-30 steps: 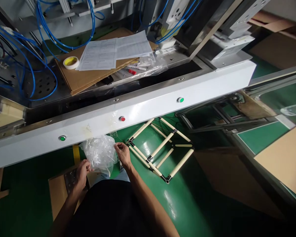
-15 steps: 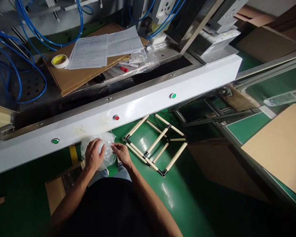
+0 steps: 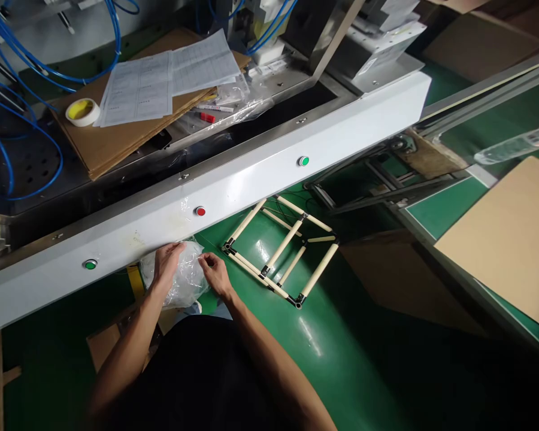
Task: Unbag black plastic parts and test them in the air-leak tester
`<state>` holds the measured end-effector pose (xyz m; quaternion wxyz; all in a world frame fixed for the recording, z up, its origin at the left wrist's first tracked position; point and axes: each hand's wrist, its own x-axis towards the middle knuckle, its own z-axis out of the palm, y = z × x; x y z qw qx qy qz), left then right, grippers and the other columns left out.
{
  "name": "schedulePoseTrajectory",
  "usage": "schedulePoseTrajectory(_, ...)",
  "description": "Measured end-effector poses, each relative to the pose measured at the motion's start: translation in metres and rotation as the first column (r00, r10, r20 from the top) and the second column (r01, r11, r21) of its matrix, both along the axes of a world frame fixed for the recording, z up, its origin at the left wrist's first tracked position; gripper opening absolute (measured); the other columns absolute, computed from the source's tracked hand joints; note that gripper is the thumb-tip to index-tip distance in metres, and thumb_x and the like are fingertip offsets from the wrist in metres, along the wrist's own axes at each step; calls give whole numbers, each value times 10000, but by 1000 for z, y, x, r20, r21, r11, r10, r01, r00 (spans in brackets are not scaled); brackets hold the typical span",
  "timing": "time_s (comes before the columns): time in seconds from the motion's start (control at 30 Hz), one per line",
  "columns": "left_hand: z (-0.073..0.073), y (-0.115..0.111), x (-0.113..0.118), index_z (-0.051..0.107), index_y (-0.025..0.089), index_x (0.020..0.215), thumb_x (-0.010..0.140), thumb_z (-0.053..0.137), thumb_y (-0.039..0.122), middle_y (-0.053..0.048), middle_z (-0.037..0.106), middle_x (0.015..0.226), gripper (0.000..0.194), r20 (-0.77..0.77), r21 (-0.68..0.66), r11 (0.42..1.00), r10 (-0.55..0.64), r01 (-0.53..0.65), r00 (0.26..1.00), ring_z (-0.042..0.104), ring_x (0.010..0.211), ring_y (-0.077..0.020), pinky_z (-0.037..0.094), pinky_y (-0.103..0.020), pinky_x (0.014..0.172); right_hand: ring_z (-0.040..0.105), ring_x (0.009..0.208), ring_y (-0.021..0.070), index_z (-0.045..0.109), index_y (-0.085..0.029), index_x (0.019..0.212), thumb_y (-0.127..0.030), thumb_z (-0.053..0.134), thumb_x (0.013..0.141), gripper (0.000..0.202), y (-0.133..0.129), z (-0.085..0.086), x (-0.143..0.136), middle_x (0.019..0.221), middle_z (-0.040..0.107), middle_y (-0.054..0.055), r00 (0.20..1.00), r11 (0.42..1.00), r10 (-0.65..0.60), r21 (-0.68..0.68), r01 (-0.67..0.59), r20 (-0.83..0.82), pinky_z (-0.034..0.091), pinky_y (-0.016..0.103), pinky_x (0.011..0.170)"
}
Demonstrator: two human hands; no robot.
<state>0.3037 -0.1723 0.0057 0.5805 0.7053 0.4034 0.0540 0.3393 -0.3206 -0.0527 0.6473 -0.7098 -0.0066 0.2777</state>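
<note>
A crumpled clear plastic bag (image 3: pixel 185 286) is in front of my body, just below the white machine beam. My left hand (image 3: pixel 167 264) is closed at the upper left of the bag, its fingers bent over the film and partly hidden. On the right side, my right hand (image 3: pixel 216 274) pinches the bag's edge between thumb and forefinger, the other fingers curled in. What the bag holds, if anything, I cannot make out.
The white beam (image 3: pixel 247 188) with red and green push buttons crosses in front. Behind it lie papers (image 3: pixel 139 87), a tape roll (image 3: pixel 82 112) and cardboard. A pipe frame (image 3: pixel 281 266) stands on the green floor to the right, a cardboard sheet (image 3: pixel 507 239) farther right.
My left hand's fingers, spread over the bag before, are now drawn together at its top. The right hand keeps its pinch. The whole view has shifted slightly.
</note>
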Motion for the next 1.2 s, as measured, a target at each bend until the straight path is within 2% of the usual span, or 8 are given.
schedulePoseTrajectory(0.27, 14, 5, 3, 598, 197, 660, 734, 698, 474, 26, 486, 630, 304, -41, -87, 996, -34, 30, 999, 412, 643, -142, 355, -271, 607, 518, 616, 146, 751, -196, 882, -410, 601, 850, 263, 8, 5, 30, 720, 661, -3, 986, 995, 91, -50, -85, 143, 454, 274, 607)
schedulePoseTrajectory(0.43, 13, 6, 3, 499, 219, 572, 735, 681, 455, 36, 399, 569, 339, -112, -74, 997, -18, 10, 994, 336, 581, -132, 286, -290, 560, 558, 679, 162, 774, -214, 870, -393, 618, 879, 238, -4, 13, 27, 785, 657, 17, 948, 985, 169, -79, -153, 268, 497, 308, 711)
schedulePoseTrajectory(0.6, 14, 8, 5, 540, 215, 567, 701, 700, 399, 43, 383, 545, 278, -184, -35, 999, -7, 0, 983, 311, 564, -131, 229, -299, 543, 584, 713, 181, 775, -239, 854, -370, 630, 905, 202, -12, 21, 21, 818, 636, 41, 897, 970, 243, -101, -222, 368, 516, 328, 753)
schedulePoseTrajectory(0.8, 19, 11, 10, 526, 217, 546, 691, 688, 386, 46, 350, 513, 275, -183, 1, 998, -58, 59, 981, 315, 551, -134, 208, -308, 538, 565, 717, 185, 697, -236, 827, -360, 642, 914, 161, -8, 28, 33, 798, 633, 36, 877, 973, 229, -124, -195, 422, 507, 330, 752)
schedulePoseTrajectory(0.9, 18, 11, 8, 588, 207, 591, 724, 669, 437, 41, 401, 542, 278, -145, 26, 994, -103, 108, 984, 356, 571, -140, 243, -300, 552, 520, 639, 162, 696, -228, 960, -397, 652, 907, 182, -7, 28, 42, 740, 610, -2, 884, 974, 224, -127, -188, 411, 480, 305, 675)
schedulePoseTrajectory(1.0, 17, 11, 5, 578, 205, 588, 749, 655, 467, 36, 440, 543, 317, -120, 68, 986, -144, 153, 982, 385, 573, -144, 262, -299, 567, 489, 598, 149, 694, -226, 1162, -407, 650, 914, 310, -8, 31, 49, 711, 582, -31, 886, 971, 238, -127, -204, 399, 458, 290, 637)
schedulePoseTrajectory(1.1, 15, 10, 3, 568, 206, 584, 779, 644, 446, 26, 489, 543, 318, -108, 145, 972, -168, 182, 980, 421, 578, -152, 287, -302, 593, 532, 652, 159, 696, -255, 1322, -360, 595, 964, 387, -8, 35, 55, 798, 611, 0, 817, 940, 342, -174, -295, 463, 487, 304, 699)
schedulePoseTrajectory(1.2, 11, 6, 2, 586, 205, 599, 819, 633, 401, 6, 558, 574, 298, -104, 234, 952, -176, 196, 979, 461, 593, -163, 316, -307, 627, 586, 749, 185, 740, -280, 1313, -318, 471, 1039, 386, -6, 37, 61, 912, 644, 61, 658, 870, 492, -296, -394, 570, 512, 327, 763)
